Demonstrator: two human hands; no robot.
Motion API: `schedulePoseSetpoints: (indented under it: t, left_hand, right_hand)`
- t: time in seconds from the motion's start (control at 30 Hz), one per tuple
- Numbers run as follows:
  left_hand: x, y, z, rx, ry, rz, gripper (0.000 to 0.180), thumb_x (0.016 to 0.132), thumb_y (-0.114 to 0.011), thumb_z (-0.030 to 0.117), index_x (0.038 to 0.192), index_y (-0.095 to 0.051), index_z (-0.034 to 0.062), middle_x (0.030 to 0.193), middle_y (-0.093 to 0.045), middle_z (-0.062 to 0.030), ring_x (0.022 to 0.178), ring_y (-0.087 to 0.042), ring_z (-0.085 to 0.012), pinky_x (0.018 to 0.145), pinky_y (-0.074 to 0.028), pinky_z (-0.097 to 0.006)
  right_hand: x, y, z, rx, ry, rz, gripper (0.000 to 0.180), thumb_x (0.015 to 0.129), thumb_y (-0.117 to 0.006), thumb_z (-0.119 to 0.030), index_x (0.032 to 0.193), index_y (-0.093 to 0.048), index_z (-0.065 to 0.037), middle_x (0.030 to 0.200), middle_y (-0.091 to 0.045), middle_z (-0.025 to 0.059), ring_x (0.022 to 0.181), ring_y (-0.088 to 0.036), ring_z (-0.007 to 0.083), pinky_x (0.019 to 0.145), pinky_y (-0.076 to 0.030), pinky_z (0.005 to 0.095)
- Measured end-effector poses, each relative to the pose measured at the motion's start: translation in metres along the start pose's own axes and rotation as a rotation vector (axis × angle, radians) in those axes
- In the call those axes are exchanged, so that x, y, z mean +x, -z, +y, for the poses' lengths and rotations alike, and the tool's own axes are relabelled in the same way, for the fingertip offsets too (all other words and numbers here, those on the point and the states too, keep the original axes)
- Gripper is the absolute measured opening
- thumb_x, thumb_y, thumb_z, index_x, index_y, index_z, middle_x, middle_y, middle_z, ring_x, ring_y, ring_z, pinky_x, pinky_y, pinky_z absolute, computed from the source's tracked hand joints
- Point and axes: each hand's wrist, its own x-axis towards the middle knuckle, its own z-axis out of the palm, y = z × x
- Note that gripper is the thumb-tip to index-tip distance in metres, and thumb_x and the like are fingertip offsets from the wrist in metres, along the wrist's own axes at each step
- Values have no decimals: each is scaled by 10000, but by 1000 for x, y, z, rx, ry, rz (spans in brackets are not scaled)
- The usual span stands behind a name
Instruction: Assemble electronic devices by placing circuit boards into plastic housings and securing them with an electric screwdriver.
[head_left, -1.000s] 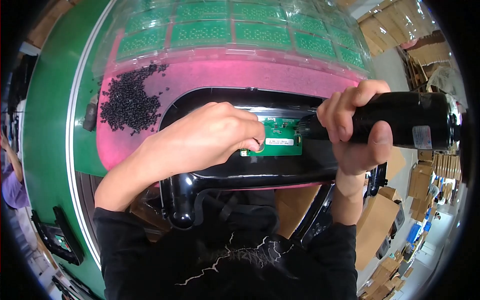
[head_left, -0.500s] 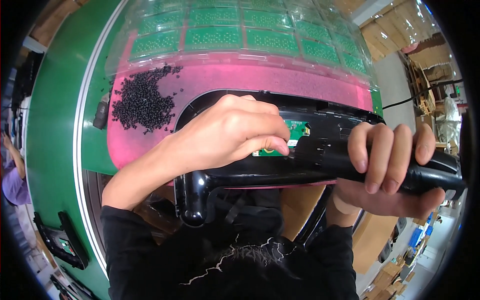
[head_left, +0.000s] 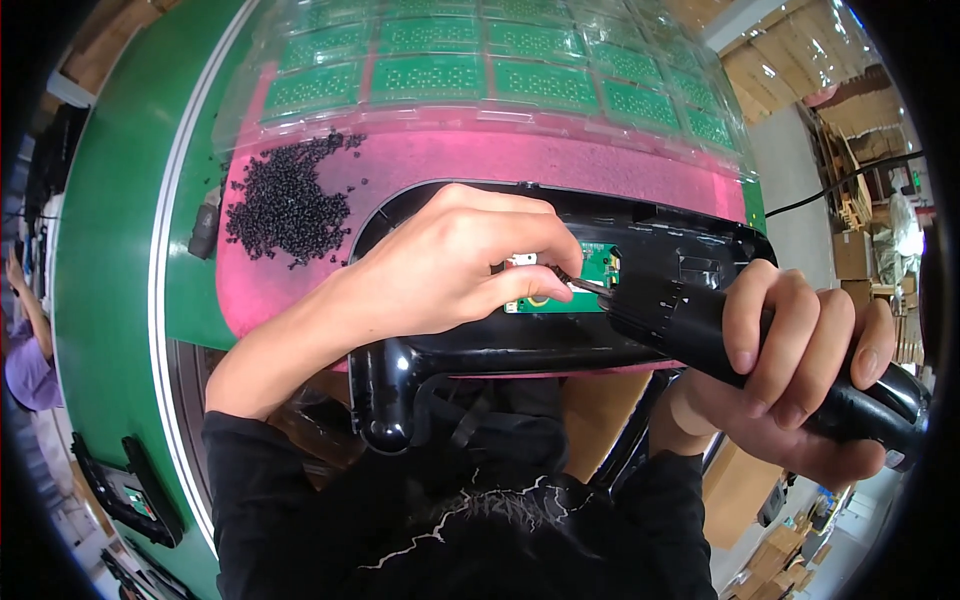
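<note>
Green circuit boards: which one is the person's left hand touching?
The lone green board inside the black housing, under the left hand; the others lie in clear trays behind.

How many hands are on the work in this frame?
2. The left hand pinches at the small green circuit board inside the black housing; the right hand grips the black electric screwdriver.
</note>
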Motion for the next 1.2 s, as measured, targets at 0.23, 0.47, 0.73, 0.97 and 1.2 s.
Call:
schedulePoseSetpoints:
  t: [0.23,0.47,0.73,0.97,1.2]
  left_hand:
    - [-4,-1,-1,41,-17,-20,112,756,-726,26,849,-671,-2,755,-665,-79,686,-642,-223,607,-508,-309]
    - [-10,-2,-2,44,-7,-48,113,754,-712,22,857,-668,3,762,-671,-80,710,-654,-240,630,-511,-320]
    - [-11,-3,-2,119,41,-45,121,742,-742,67,834,-682,17,752,-676,-79,680,-644,-238,641,-499,-329]
    - [-16,0,-5,218,-56,52,159,727,-769,76,846,-696,1,742,-669,-89,685,-653,-227,623,-505,-317]
    - [-20,-4,-13,166,-37,89,127,765,-721,-2,884,-683,-26,770,-663,-109,689,-658,-242,607,-515,-315]
  right_hand:
    - [-8,-2,2,-34,45,-20,424,793,-679,-448,973,-482,-119,617,-528,-63,503,-514,50,582,-438,234]
    - [-16,-4,7,-61,32,-51,436,790,-681,-467,973,-483,-123,623,-535,-59,502,-520,49,554,-431,224]
    - [-21,-1,9,-101,34,-87,478,772,-705,-500,978,-480,-131,616,-540,-57,470,-499,52,526,-427,230]
    - [-20,-4,26,-88,-69,-64,506,789,-689,-549,1000,-482,-139,617,-527,-51,486,-486,68,537,-413,256]
    - [-28,7,42,-103,-134,-112,565,816,-605,-630,1041,-486,-125,637,-493,-31,501,-446,87,569,-382,280]
